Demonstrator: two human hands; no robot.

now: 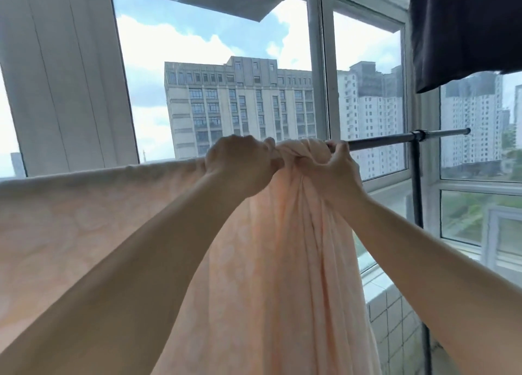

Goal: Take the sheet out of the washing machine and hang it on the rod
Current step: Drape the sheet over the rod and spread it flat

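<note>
— Along the rod (395, 140), draped already: sheet (93, 210) flat toward the left end, bunched in a thick knot near the middle; both hands side by side there.

— Left hand (240, 162) clamped on the gathered folds; right hand (337, 168) gripping the same bunch just beside it?

— Yes; probably best to hold with one and slide the bunch toward the bare right end; spread folds evenly; keep clear of the dark cloth (466, 29) above.

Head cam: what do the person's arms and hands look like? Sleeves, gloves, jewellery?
Both forearms are bare up to the frame edge, with no sleeves in view. The left hand and right hand wear no gloves. No watch, bracelet or ring shows on the visible sides; the fingers are partly hidden in fabric.
</note>
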